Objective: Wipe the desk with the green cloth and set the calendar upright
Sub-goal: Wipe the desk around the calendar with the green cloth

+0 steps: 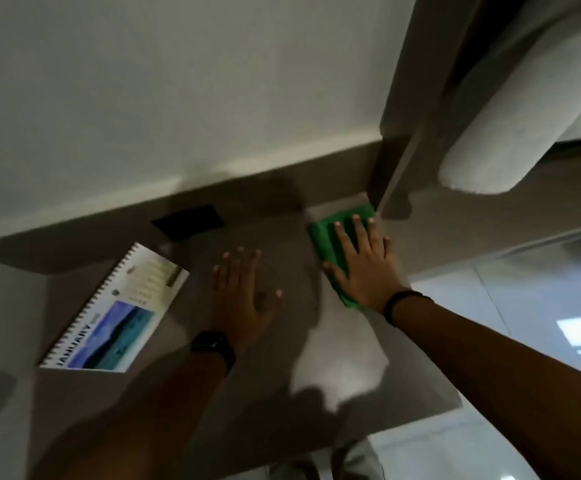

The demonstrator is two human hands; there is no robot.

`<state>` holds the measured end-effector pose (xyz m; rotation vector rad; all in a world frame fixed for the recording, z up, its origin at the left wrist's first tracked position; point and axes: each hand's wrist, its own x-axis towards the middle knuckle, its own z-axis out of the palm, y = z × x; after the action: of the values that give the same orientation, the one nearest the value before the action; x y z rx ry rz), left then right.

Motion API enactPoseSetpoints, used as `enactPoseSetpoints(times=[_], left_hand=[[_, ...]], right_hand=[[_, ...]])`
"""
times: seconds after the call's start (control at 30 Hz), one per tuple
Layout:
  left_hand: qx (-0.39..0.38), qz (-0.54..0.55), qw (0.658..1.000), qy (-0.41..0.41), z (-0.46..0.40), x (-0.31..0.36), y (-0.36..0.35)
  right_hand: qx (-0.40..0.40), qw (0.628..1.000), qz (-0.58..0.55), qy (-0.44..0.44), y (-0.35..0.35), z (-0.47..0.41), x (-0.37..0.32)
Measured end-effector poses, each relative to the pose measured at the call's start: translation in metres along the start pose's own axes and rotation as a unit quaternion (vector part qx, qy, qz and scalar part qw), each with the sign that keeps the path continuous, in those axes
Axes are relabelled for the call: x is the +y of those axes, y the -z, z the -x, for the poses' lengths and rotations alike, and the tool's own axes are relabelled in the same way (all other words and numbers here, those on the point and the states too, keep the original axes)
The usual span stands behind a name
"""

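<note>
Nearest, the left hand (pixel 244 296) lies flat and open on the desk (pixel 344 358), fingers spread, holding nothing. Just to its left the calendar (pixel 115 311) lies flat, its spiral binding along the outer long edge and a JANUARY page facing up. It looks light and stiff, likely card with a fold-out base, so it should lift easily by pinching the edge opposite the spiral; the pages may flop if taken by one sheet. Farther off, the right hand (pixel 363 263) presses palm-down, fingers extended, on the cloth (pixel 327 237) near the desk's back corner. The cloth looks soft and limp, best driven by flat pressure. A dark flat object (pixel 188 221) sits by the wall.
</note>
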<state>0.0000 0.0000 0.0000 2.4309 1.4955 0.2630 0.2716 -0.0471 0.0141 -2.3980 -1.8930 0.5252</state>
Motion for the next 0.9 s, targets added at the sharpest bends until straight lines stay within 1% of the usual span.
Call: enactPoseSetpoints(times=[0.03, 0.13, 0.23, 0.3, 0.43, 0.53, 0.6, 0.7, 0.8, 0.83, 0.9], left_hand=[[-0.02, 0.008, 1.0, 0.009, 0.001, -0.005, -0.015], [-0.059, -0.015, 0.997, 0.044, 0.003, -0.019, -0.044], [-0.063, -0.052, 0.996, 0.039, 0.005, -0.024, -0.064], [-0.054, -0.056, 0.996, 0.036, 0.004, -0.027, -0.068], [-0.055, -0.058, 0.996, 0.038, 0.005, -0.027, -0.068], [-0.073, -0.042, 0.996, 0.035, 0.006, -0.028, -0.061], [-0.081, -0.038, 0.996, 0.026, 0.012, -0.032, -0.048], [-0.027, -0.049, 0.998, 0.016, 0.036, -0.053, -0.009], [0.052, -0.081, 0.995, 0.014, 0.064, -0.092, 0.052], [0.067, -0.102, 0.992, 0.017, 0.072, -0.11, 0.075], [0.058, -0.152, 0.986, 0.042, 0.083, -0.146, 0.117]], right_hand=[[-0.017, 1.0, -0.004, -0.008, -0.013, -0.005, 0.002], [-0.012, 1.0, 0.001, -0.026, -0.041, -0.017, 0.005], [0.019, 0.999, 0.018, -0.024, -0.06, -0.022, 0.002], [0.039, 0.999, 0.018, -0.016, -0.062, -0.022, 0.002], [0.041, 0.999, 0.007, -0.022, -0.06, -0.022, -0.002], [0.041, 0.999, -0.022, -0.025, -0.054, -0.022, -0.008], [0.042, 0.997, -0.063, -0.035, -0.049, -0.018, -0.014], [0.049, 0.98, -0.19, -0.035, -0.049, 0.0, -0.048], [0.057, 0.944, -0.324, -0.017, -0.055, 0.024, -0.115], [0.054, 0.93, -0.363, -0.012, -0.058, 0.03, -0.142], [0.047, 0.903, -0.427, 0.0, -0.062, 0.035, -0.194]])
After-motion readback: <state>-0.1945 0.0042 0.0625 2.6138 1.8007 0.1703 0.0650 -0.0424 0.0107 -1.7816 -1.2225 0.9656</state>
